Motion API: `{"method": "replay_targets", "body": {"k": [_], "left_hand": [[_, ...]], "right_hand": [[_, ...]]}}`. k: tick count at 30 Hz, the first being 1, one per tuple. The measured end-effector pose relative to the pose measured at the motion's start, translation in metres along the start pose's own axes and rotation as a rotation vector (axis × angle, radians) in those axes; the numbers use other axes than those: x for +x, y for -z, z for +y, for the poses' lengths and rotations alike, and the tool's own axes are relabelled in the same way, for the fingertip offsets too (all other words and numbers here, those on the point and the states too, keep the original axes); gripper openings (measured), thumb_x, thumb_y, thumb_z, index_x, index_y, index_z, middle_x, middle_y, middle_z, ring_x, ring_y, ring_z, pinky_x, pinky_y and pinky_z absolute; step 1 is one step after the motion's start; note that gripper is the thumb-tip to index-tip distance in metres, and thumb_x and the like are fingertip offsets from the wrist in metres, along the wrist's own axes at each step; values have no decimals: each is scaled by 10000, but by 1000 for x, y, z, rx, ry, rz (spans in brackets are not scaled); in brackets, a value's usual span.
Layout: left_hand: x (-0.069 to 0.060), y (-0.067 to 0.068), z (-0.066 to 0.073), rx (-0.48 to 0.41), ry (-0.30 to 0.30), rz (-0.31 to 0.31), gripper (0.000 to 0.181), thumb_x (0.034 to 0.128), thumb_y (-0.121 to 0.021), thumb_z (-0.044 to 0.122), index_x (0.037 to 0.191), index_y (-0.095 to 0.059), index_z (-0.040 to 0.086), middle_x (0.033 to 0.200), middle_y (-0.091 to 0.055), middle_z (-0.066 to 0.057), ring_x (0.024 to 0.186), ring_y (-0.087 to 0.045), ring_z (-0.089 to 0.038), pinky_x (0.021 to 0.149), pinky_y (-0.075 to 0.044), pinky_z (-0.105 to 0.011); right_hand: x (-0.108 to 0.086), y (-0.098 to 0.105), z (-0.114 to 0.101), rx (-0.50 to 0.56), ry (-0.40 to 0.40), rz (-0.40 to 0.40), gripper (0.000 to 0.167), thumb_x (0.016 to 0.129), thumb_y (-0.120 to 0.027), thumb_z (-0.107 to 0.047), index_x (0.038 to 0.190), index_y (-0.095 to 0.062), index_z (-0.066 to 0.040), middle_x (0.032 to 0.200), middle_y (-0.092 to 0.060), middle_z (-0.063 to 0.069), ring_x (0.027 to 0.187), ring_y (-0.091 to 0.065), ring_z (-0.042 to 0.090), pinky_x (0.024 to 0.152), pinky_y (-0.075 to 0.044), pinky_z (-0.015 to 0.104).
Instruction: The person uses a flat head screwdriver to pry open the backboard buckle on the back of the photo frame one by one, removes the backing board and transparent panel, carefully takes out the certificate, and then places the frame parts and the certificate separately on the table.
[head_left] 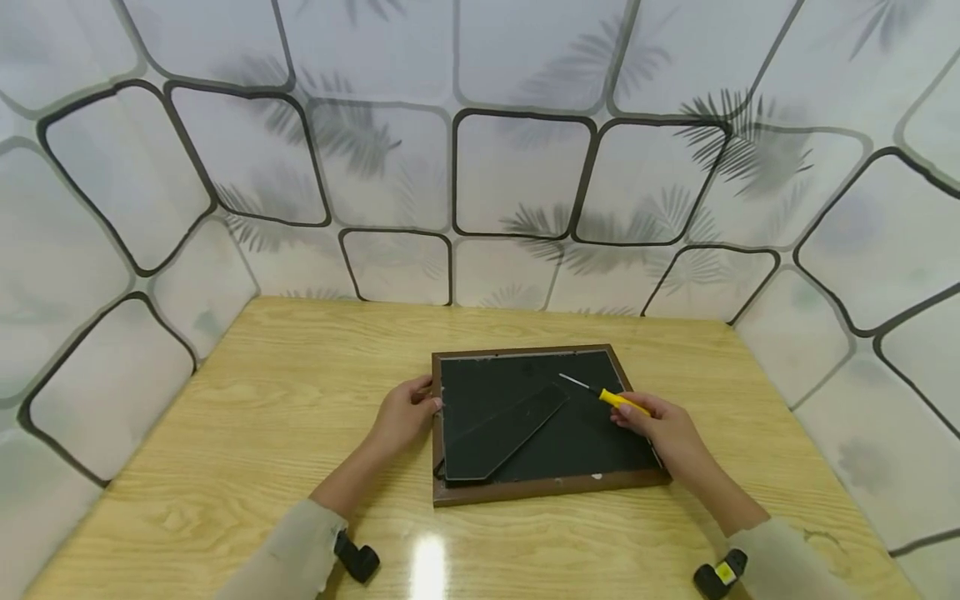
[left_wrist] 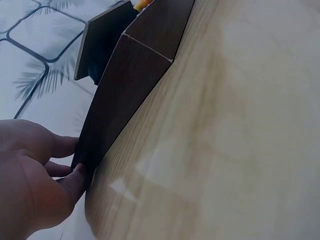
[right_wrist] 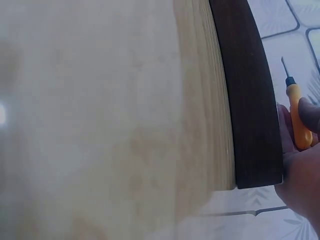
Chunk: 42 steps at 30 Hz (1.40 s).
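Note:
A picture frame (head_left: 551, 490) with a brown rim lies back side up on the table. Its black backing board (head_left: 600, 450) carries a black stand flap (head_left: 502, 433), slanting across the left half. At the frame's left edge, my left hand (head_left: 402, 414) grips the rim; the left wrist view shows thumb and fingers (left_wrist: 62, 145) pinching the dark side. My right hand (head_left: 670, 427) holds a yellow-handled screwdriver (head_left: 621, 402) over the right part of the board, its metal shaft pointing up and left. In the right wrist view the thumb lies along the screwdriver handle (right_wrist: 296, 112).
The light wood table (head_left: 300, 375) extends around the frame on all sides. Pale walls (head_left: 517, 175) with dark outlined shapes and leaf prints stand behind and at both sides. Each wrist wears a small black camera (head_left: 356, 558).

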<state>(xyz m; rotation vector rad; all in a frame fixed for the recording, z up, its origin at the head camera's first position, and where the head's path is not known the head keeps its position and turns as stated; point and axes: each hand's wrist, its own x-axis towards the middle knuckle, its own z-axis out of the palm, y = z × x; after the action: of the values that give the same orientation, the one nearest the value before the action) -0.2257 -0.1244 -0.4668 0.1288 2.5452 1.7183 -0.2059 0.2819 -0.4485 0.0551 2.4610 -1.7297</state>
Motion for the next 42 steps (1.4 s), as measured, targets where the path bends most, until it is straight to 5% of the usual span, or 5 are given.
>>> {"method": "replay_targets", "body": {"k": [32, 42], "left_hand": [[6, 0, -4, 21, 22, 18, 505, 1015, -604, 136, 1494, -477, 38, 1432, -569, -189, 1303, -557, -354, 1027, -506, -485], [3, 2, -2, 18, 23, -4, 545, 1008, -606, 114, 1520, -436, 39, 1488, -517, -193, 1345, -515, -371, 1059, -478, -505]], "right_hand": [[-16, -12, -5, -5, -38, -40, 449, 1032, -593, -204, 1395, -544, 56, 1217, -689, 157, 992, -703, 78, 876, -576, 230], [8, -48, -36, -156, 114, -102, 384, 1012, -622, -222, 1321, -623, 6, 1184, -691, 182, 1005, -712, 198, 886, -590, 305]]}}
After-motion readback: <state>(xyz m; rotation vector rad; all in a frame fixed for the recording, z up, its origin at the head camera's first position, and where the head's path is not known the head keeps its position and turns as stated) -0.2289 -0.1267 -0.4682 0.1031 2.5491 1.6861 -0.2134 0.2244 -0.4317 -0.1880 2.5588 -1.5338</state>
